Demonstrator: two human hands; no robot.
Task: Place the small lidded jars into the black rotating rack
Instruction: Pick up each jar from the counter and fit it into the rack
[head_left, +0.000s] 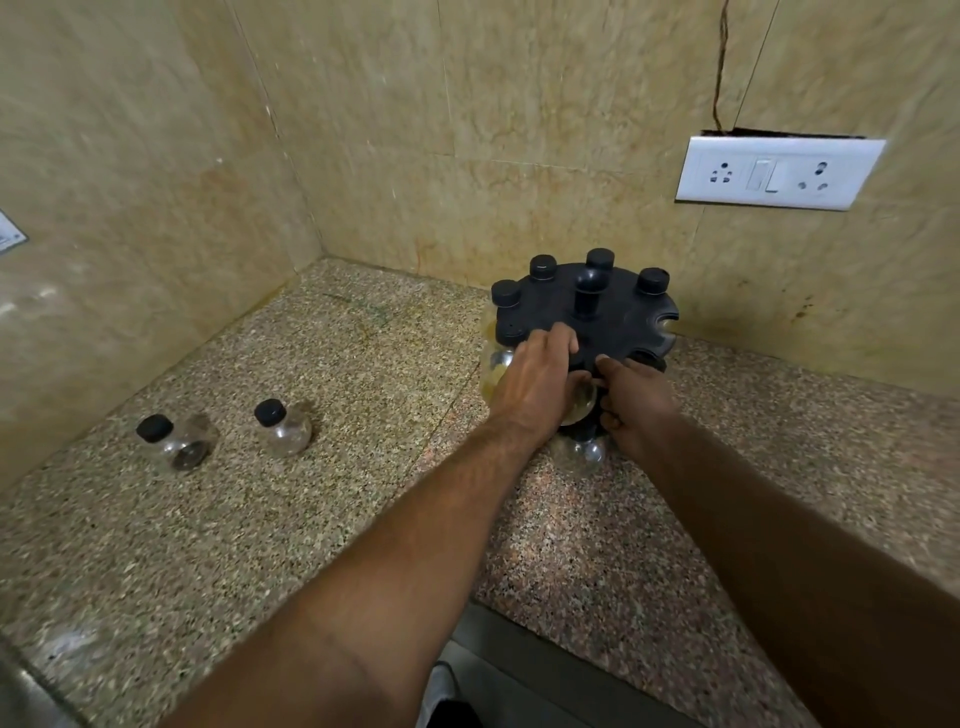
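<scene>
The black rotating rack (631, 319) stands in the counter's back right corner. Several black-lidded jars (543, 267) hang in its rim slots round a central knob (588, 291). My left hand (540, 376) reaches over the rack's front rim and grips a clear jar (584, 402) at a slot; its lid is hidden under my fingers. My right hand (636, 405) is just right of that jar, with the thumb on the rim and the fingers curled beneath it. Two more small clear jars with black lids stand on the counter to the left, one (283, 428) nearer the rack than the other (176, 441).
The speckled granite counter (363, 493) meets tiled walls at the back and left. A white socket plate (776, 174) is on the back wall above the rack. The counter's front edge (519, 613) drops off below my arms.
</scene>
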